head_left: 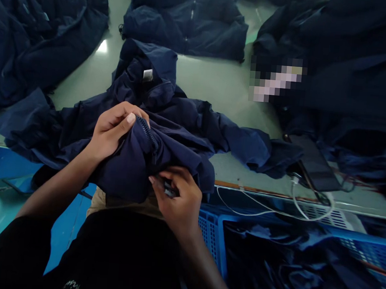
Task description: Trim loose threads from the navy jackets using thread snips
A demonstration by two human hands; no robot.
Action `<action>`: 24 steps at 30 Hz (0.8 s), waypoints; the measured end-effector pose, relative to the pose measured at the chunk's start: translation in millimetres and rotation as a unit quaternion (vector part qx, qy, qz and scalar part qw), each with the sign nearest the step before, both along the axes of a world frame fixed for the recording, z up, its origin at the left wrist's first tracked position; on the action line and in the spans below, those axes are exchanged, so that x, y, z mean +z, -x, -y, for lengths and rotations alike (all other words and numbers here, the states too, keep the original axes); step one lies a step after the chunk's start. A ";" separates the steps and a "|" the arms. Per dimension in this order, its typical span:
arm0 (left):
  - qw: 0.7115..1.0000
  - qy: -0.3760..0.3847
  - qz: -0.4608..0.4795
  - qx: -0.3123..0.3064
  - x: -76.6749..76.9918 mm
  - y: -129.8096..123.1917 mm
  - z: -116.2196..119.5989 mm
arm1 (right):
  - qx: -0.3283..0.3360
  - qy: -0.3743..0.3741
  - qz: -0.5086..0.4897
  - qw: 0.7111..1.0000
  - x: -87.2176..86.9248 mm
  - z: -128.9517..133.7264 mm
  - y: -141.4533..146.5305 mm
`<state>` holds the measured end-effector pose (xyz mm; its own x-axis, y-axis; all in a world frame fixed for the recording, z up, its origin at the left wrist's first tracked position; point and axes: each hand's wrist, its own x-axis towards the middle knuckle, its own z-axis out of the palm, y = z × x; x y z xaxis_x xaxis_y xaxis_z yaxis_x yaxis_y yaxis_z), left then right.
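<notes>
A navy hooded jacket [187,130] lies spread over the table's front edge, its hood [152,61] pointing away from me and a white label showing at the neck. My left hand [116,127] is closed on the front of the jacket, thumb on top, beside the upper end of a dark toothed zipper [149,134]. Lower down and to the right, my right hand [178,197] has its fingers bent round a small dark tool [170,189] with a slight shine; its exact kind is hidden. The fingertips of that hand are at the cloth below the zipper.
More navy garments lie on the pale green table [211,81], including a folded jacket [185,28] at the back. A phone [315,163] with a white cable [294,197] rests at the right edge. Below it, a blue crate [221,249] holds dark clothing. Blurred squares cover a small patch at right.
</notes>
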<state>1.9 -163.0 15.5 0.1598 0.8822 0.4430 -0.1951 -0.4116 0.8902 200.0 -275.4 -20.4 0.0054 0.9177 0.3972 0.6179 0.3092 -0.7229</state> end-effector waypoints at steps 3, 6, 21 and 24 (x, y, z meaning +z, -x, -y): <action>0.998 0.026 0.020 -0.056 0.4 3.5 2.0 | -0.067 0.016 0.009 0.998 -0.9 -9.5 1.1; 0.993 0.040 0.009 -0.110 3.6 5.8 4.9 | -0.089 -0.002 0.028 0.996 -2.4 -18.5 4.8; 0.970 0.151 0.055 -0.182 8.2 10.9 1.1 | -0.160 -0.034 0.120 0.979 41.0 -37.7 -51.9; 0.965 0.150 0.048 -0.210 5.8 7.2 2.9 | -0.222 -0.033 0.172 0.959 29.7 -48.8 -42.7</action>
<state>-5.3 -165.9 21.3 0.5017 0.8398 0.2074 -0.3753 -0.0047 0.9269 242.7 -226.6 9.4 0.2483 0.8275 0.5035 0.8979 -0.0015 -0.4402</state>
